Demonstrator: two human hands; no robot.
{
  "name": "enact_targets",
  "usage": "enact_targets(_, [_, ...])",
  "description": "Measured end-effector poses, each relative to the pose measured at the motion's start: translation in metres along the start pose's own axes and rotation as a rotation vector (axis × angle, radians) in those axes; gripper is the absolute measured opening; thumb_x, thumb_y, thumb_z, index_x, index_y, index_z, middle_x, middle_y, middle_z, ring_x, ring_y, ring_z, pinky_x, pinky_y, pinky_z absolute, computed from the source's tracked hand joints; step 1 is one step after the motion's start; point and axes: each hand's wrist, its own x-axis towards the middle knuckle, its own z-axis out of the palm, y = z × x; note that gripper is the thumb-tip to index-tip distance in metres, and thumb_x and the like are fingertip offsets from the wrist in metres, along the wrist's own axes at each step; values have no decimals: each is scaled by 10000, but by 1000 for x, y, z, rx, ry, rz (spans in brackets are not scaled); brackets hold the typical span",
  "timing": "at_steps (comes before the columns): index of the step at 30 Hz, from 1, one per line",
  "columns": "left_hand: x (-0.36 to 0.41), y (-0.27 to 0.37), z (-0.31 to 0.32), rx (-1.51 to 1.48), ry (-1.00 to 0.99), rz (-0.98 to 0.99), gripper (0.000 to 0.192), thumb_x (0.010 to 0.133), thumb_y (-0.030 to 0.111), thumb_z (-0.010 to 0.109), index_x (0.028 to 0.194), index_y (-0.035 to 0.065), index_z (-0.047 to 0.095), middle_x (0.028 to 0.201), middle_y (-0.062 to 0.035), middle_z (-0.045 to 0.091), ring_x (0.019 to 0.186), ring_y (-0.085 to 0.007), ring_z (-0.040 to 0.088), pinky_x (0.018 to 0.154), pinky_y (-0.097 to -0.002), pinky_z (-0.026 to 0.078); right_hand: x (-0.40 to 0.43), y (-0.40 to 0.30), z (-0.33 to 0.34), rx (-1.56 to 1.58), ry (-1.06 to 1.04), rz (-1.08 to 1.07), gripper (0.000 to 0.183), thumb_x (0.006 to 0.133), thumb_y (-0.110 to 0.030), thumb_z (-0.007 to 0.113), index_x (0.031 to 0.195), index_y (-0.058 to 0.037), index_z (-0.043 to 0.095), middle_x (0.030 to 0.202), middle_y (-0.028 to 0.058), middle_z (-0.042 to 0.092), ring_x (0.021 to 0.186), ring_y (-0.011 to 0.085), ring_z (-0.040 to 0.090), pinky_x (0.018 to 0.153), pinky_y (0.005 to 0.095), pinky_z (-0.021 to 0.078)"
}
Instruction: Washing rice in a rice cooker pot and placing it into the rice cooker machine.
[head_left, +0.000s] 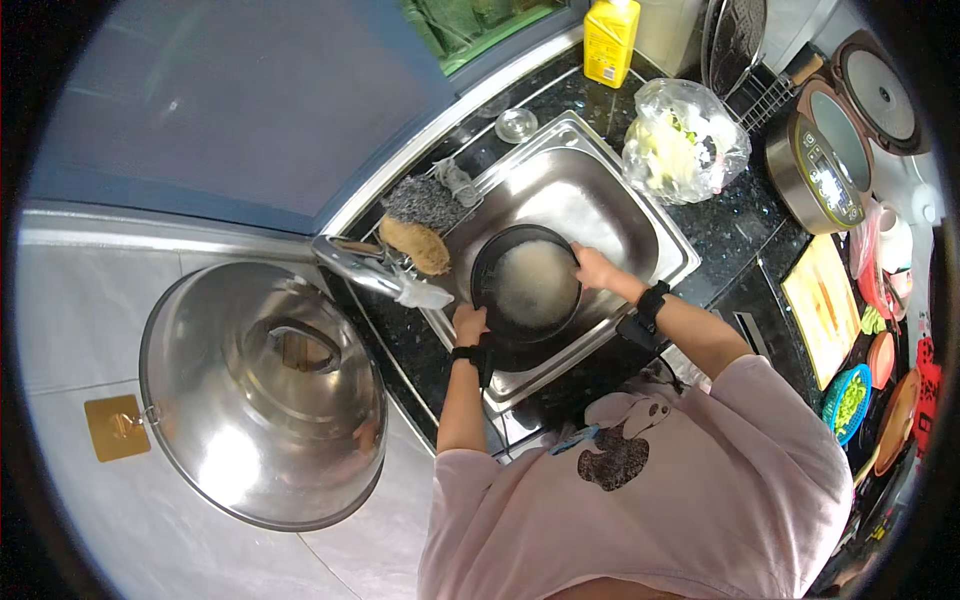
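Note:
A dark round pot, probably a rice cooker's inner pot, is held over the stainless steel sink basin. Pale grains, apparently rice, lie in it under cloudy water. My left hand grips the rim at its lower left, and my right hand grips the rim on the right side. Both wrists wear black bands. The faucet, with a whitish cover on its spout, reaches toward the pot from the left; I cannot tell if water runs from it.
A loofah-like scrubber and a grey scouring pad sit behind the faucet. Right of the sink are a plastic bag of vegetables, an open rice cooker and a wooden cutting board. A large metal lid hangs at left.

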Motion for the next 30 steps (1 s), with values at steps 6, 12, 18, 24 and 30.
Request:
enact_targets(6, [-49,44,-12,-198,40,179,161,793,47,570,820,-12,422,732,-82,467,544,-166,543,445,-282,498,-34,-6,-62,-18,133,-361,493,687,-31,496,1165,60,419,771,289,546,721,383,572,655,410,450])
enact_targets(12, [-104,62,-6,-513,104,388,235,816,59,554,752,67,328,654,-4,350,503,-86,408,410,-233,423,-79,-19,-91,-63,319,-585,503,710,-22,488,1200,38,394,805,248,549,632,331,555,585,359,439])
enact_targets(18, [-129,84,-14,-432,137,547,206,808,83,551,702,82,375,597,37,372,499,-48,398,417,-193,324,-109,-42,-125,-25,305,-455,521,696,-44,522,1203,32,432,667,171,529,546,213,509,531,311,407])
enact_targets(24, [-166,96,-40,-526,23,489,148,790,64,540,712,101,420,595,48,425,476,-29,392,398,-180,294,-114,-36,-112,288,174,-327,480,724,-51,528,1188,44,452,556,58,527,394,107,472,407,247,403])
enact_targets(30, [-190,100,-33,-521,48,488,172,796,59,542,700,88,402,596,48,386,495,-27,357,415,-185,267,-140,-37,-116,281,220,-288,469,726,-38,520,1185,39,465,537,39,510,386,93,464,396,232,397])
